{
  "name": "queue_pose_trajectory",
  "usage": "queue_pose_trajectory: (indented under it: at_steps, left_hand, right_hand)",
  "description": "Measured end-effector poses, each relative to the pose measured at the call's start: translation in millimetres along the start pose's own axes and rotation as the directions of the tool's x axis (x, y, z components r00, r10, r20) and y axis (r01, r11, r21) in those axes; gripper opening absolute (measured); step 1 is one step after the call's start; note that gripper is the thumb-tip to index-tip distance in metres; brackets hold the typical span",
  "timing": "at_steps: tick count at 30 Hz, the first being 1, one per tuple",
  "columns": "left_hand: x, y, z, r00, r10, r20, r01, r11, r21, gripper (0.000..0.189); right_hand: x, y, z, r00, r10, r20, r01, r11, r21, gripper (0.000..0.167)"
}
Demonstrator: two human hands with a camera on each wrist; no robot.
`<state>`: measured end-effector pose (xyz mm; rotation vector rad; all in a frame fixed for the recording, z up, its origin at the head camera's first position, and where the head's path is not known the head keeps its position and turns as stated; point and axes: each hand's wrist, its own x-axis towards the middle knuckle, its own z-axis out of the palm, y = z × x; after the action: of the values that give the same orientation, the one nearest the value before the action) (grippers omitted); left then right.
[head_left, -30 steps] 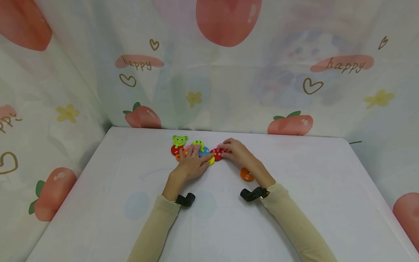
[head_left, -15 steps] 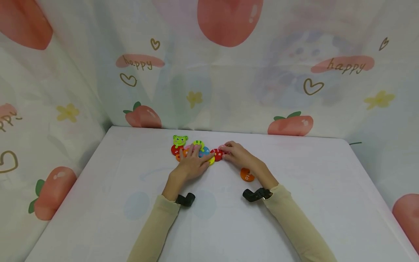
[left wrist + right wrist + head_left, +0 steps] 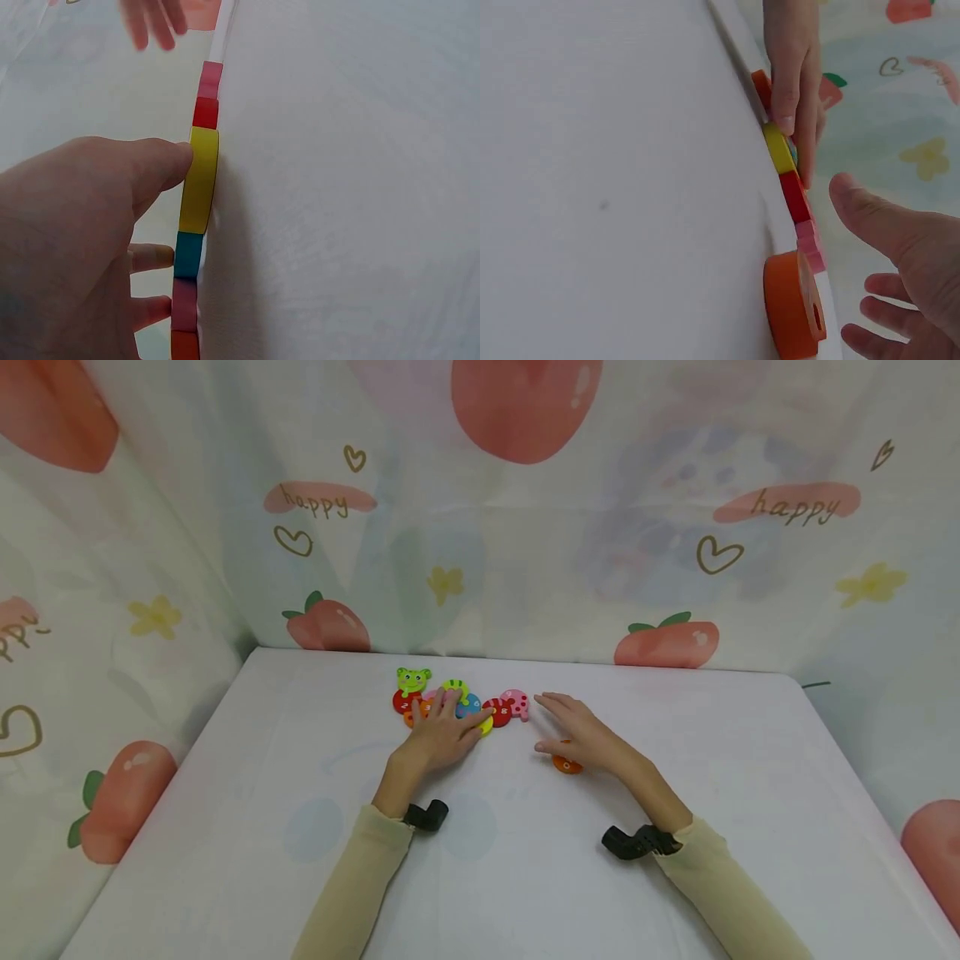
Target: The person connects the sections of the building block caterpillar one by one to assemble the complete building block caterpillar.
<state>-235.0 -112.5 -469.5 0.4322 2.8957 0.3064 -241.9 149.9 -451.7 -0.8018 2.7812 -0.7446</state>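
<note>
A row of joined, numbered puzzle pieces lies on the table, led by a green animal-face piece (image 3: 413, 680) at the left. My left hand (image 3: 438, 741) rests on the row's middle with fingers spread, partly hiding several pieces. In the left wrist view, its thumb touches the yellow piece (image 3: 199, 180). Toward the right end come a red piece (image 3: 495, 715) and a spotted pink piece (image 3: 515, 704), the two touching. My right hand (image 3: 588, 739), fingers apart and holding nothing, hovers over a separate orange piece (image 3: 567, 767) and partly covers it.
The white table (image 3: 480, 893) ends at the back against a printed curtain (image 3: 517, 568) with fruit and hearts. Another curtain side (image 3: 97, 677) hangs at the left. A black wrist camera (image 3: 637, 842) sits on the right wrist and another black camera (image 3: 427, 816) on the left.
My right hand has let go of the pink piece at the row's right end and moved right and nearer, over the orange piece. The left hand has stayed put.
</note>
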Motion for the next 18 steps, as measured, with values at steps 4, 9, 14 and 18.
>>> queue_pose_trajectory:
  at_steps: [4, 9, 14, 18]
  left_hand:
    - [-0.3, 0.0, -1.0, 1.0, 0.008, -0.004, -0.008, 1.0, -0.014, 0.047]
    - [-0.2, -0.4, -1.0, 1.0, 0.01, -0.003, -0.01, 1.0, -0.022, 0.047]
    - [-0.6, -0.5, -1.3, 1.0, 0.005, -0.003, -0.005, 1.0, -0.023, 0.047]
    - [-0.6, -0.1, -0.9, 1.0, 0.01, -0.001, -0.01, 1.0, -0.029, 0.047]
  right_hand:
    - [-27.9, 5.2, -1.4, 1.0, -0.008, -0.006, 0.008, 0.999, -0.048, 0.082]
    - [-52.9, 11.1, -1.4, 1.0, 0.015, -0.024, -0.016, 0.999, -0.049, 0.082]
    - [-62.3, 16.2, -1.3, 0.999, 0.012, -0.043, -0.014, 0.999, -0.046, 0.08]
    - [-62.5, 18.4, 1.0, 0.998, 0.026, -0.056, -0.029, 0.998, -0.049, 0.081]
